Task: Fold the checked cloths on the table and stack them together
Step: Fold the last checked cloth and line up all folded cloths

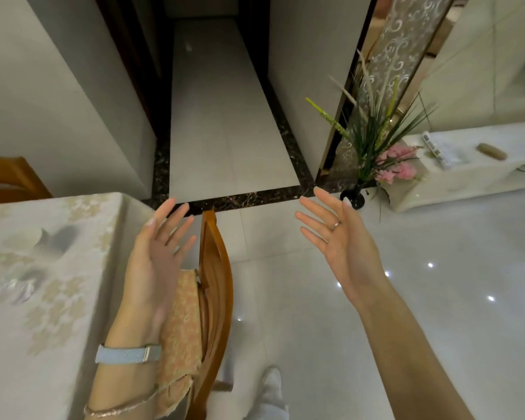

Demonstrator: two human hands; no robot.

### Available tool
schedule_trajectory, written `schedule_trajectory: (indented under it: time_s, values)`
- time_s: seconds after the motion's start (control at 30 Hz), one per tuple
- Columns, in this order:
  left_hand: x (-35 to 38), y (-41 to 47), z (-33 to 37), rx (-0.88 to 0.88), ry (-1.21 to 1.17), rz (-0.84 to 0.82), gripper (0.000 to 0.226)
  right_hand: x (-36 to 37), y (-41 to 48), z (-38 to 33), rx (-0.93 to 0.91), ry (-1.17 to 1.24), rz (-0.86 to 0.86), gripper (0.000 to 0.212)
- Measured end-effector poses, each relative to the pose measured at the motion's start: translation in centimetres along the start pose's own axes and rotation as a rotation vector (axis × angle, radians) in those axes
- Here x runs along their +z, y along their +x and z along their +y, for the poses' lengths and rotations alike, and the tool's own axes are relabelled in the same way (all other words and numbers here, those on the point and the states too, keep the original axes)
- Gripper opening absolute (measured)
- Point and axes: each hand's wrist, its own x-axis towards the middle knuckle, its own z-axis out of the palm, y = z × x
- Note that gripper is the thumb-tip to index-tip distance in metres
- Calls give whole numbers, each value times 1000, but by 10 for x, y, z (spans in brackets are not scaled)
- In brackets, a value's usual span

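Observation:
No checked cloth shows in the head view. My left hand (159, 253) is raised in front of me with straight, spread fingers and holds nothing; a pale blue band sits on its wrist. My right hand (337, 237) is raised too, palm facing inward, fingers spread, a ring on one finger, nothing in it. The table (43, 328) with a pale flowered tablecloth lies at the left, under and beside my left forearm.
A wooden chair (215, 283) with a patterned cushion stands against the table's right edge. A black vase with grasses and pink flowers (373, 147) stands on the floor ahead right, beside a white low cabinet (467, 174). A hallway opens straight ahead. Another wooden chair (9, 177) is at far left.

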Motion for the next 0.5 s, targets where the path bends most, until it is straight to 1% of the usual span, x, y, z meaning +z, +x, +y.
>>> schedule_trajectory:
  time_s: [0.13,0.3,0.5]
  values:
    - [24,47,4,40,69,16,44,0,54,-19,-1,9,-33,45]
    - [49,106,8,92,70,25,43,5,125,-35,9,-7,-88,44]
    - [60,178,12,173,45,161,43,14,227,-56,28,-61,-219,42]
